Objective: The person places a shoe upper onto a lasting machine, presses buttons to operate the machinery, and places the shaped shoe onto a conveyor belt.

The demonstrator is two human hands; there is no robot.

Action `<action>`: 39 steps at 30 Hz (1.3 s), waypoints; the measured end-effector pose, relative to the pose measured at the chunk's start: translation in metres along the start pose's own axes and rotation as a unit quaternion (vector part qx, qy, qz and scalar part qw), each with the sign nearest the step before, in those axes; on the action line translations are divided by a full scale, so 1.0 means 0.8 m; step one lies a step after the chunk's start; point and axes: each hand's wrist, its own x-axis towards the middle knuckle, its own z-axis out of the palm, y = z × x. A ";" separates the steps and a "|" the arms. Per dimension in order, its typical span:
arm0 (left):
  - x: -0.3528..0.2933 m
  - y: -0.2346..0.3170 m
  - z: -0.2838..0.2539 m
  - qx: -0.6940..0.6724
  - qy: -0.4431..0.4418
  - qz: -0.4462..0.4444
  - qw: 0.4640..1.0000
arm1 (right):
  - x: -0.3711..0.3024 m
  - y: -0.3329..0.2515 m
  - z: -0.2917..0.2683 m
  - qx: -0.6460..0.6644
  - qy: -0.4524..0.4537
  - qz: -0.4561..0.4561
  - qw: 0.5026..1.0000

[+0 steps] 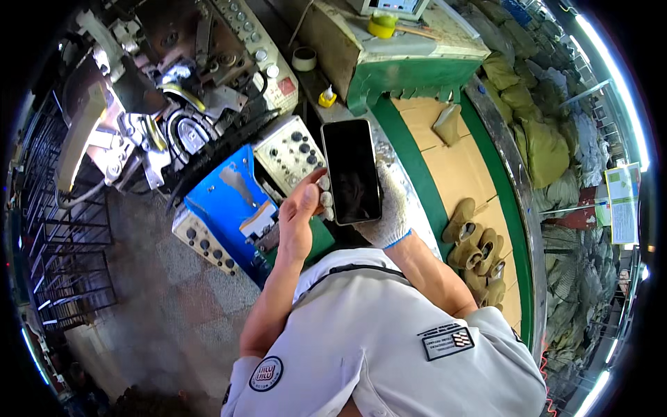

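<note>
A smartphone (351, 170) with a dark screen and a light rim is held upright before my body. My right hand (394, 212), in a whitish knit glove with a blue cuff edge, grips it from behind and the right side; gloved fingertips curl round its left edge. My bare left hand (299, 219) is beside that edge, next to those fingertips, its index finger stretched out and its thumb apart. It does not appear to hold the phone; whether it touches the glove is hard to tell.
A machine with metal clamps (191, 132) stands at left, above a blue panel (233, 194) and a knobbed control box (292, 149). Several brown shoe uppers (472, 243) lie on the green-edged bench (458, 163) at right. A yellow bottle (327, 97) stands ahead; sacks (542, 149) line the far right.
</note>
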 end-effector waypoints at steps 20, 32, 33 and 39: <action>-0.050 0.032 0.002 0.199 0.038 0.075 0.976 | -0.012 0.053 0.028 -0.024 0.111 -0.049 0.992; -0.087 0.049 -0.046 0.202 0.256 0.230 0.917 | -0.001 0.044 0.044 -0.081 0.034 0.058 0.994; -0.088 0.053 -0.040 0.239 0.241 0.255 0.906 | 0.000 0.041 0.044 -0.074 0.024 0.059 0.995; -0.090 0.052 0.001 0.351 0.135 0.342 0.861 | -0.001 0.024 0.029 -0.043 0.029 0.056 0.997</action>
